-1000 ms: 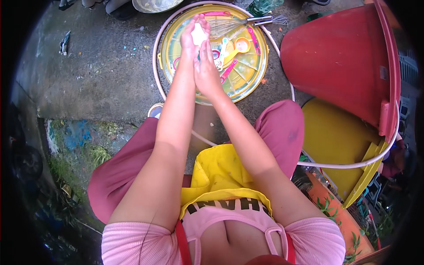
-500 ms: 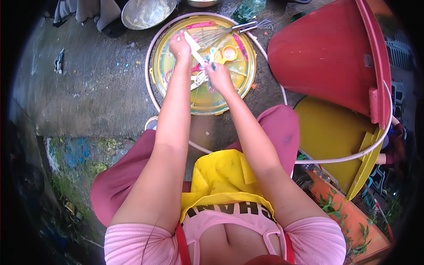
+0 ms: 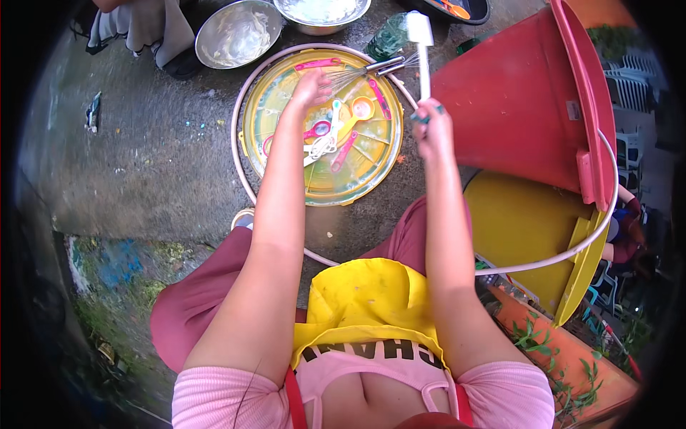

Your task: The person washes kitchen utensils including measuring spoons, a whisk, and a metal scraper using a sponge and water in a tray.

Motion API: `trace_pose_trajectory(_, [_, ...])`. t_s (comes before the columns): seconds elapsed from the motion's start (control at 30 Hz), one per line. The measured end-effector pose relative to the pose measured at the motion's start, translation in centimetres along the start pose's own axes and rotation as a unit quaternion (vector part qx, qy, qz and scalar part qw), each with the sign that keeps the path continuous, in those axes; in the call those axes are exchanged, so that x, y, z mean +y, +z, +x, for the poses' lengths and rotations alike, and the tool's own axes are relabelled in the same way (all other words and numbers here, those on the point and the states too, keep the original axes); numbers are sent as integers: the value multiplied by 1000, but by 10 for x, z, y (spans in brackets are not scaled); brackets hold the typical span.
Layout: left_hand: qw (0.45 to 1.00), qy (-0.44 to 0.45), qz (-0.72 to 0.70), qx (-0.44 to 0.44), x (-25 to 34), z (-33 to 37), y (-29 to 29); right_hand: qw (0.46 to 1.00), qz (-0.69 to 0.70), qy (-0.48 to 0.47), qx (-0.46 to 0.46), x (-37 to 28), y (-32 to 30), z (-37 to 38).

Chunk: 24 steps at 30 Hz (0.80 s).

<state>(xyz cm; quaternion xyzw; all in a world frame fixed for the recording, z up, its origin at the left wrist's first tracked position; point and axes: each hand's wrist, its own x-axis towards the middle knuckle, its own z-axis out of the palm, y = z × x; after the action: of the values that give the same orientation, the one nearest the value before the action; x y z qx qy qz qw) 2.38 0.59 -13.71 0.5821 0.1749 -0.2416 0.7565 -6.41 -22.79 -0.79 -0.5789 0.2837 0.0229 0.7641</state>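
Observation:
My right hand (image 3: 433, 130) is closed around the handle of a white spatula (image 3: 421, 34), its blade raised upright beside the red tub. My left hand (image 3: 311, 89) hovers over the left part of a round yellow lid (image 3: 336, 187), fingers apart and nothing seen in them. Close to it lie a pink measuring spoon (image 3: 318, 63) and a wire whisk (image 3: 346, 76). The lid also bears an orange-and-yellow measuring spoon (image 3: 362, 109), a white bunch of measuring spoons (image 3: 323, 146) and more pink ones (image 3: 344, 151).
Two metal bowls (image 3: 239, 34) with whitish residue stand at the far side, beside a green bottle (image 3: 388, 39) and a dark basin (image 3: 464, 10). A large red tub (image 3: 514, 93) and a yellow container (image 3: 514, 229) fill the right. A pale hose (image 3: 241, 161) loops around the lid.
My right hand has moved right, off the lid, lifting the spatula with its blade upward. My left hand, which was at the spatula's blade, is now apart from it.

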Motion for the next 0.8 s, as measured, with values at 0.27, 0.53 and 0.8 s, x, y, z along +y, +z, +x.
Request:
trace_pose_trajectory(0.27, [882,-13,470,31,-95,-17,-44,998,25,-42,28,-118,-6,185])
trace_pose_trajectory(0.53, [819,32,572,36,-90,-65,-42,998,52,39,16,-1,-1,161])
trace_pose_trajectory(0.8, [833,86,535,113,-92,-62,-19,942,-306,120,66,188,-10,38])
